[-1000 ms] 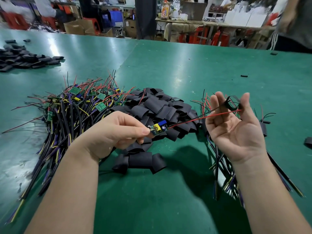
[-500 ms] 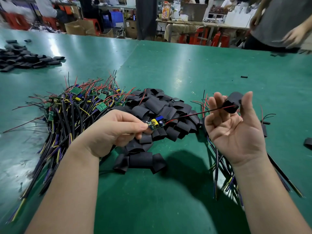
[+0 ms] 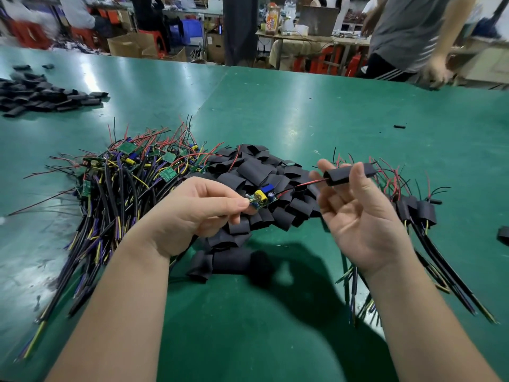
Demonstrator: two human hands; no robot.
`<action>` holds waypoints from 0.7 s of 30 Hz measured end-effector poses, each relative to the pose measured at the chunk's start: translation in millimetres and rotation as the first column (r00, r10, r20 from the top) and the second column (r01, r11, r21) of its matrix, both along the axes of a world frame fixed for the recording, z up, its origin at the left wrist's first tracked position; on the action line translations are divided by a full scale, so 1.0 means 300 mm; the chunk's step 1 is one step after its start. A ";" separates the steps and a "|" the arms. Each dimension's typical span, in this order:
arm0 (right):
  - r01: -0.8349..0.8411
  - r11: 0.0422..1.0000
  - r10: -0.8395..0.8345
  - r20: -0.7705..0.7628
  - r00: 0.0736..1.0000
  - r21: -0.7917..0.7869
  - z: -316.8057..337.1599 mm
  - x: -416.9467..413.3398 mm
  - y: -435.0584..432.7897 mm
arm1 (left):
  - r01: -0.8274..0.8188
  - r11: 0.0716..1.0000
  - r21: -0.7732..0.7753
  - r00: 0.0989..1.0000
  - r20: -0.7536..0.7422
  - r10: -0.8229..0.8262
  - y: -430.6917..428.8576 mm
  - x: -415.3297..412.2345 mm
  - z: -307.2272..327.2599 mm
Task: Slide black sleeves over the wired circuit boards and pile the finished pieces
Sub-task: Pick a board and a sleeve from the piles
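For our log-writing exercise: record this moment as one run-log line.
left hand: pinches small green wired circuit board | right hand: holds black tubular sleeve threaded on red lead | board: not yet sleeved

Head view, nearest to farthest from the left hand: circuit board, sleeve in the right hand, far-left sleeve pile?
1. Circuit board, pinched by the left hand.
2. Black sleeve, rightward, in the right hand.
3. Sleeve pile, at the far left.
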State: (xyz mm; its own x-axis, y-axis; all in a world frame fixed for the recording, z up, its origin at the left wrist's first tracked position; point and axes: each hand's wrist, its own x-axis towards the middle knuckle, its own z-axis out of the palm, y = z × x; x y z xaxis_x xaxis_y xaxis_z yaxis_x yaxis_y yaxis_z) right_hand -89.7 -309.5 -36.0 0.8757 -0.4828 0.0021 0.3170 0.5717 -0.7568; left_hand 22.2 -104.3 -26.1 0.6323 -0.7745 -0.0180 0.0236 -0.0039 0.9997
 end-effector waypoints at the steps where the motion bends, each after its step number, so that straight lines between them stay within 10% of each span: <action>1: -0.060 0.998 0.060 0.012 0.998 0.024 -0.005 0.002 0.017 | 0.006 1.000 -0.003 1.000 0.005 -0.006 -0.005 -0.002 -0.001; 21: -0.276 0.958 0.281 0.069 0.957 -0.072 -0.028 0.008 0.136 | 0.108 0.993 -0.044 0.983 0.155 -0.100 -0.039 -0.042 -0.005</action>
State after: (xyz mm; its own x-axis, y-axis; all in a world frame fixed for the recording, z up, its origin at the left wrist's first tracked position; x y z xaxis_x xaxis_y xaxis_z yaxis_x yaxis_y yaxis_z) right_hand -87.4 -268.8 -44.4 0.9715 -0.2163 0.0968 0.2104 0.5996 -0.7722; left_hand 9.6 -116.0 -27.6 0.5404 -0.8336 0.1141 -0.1266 0.0535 0.9905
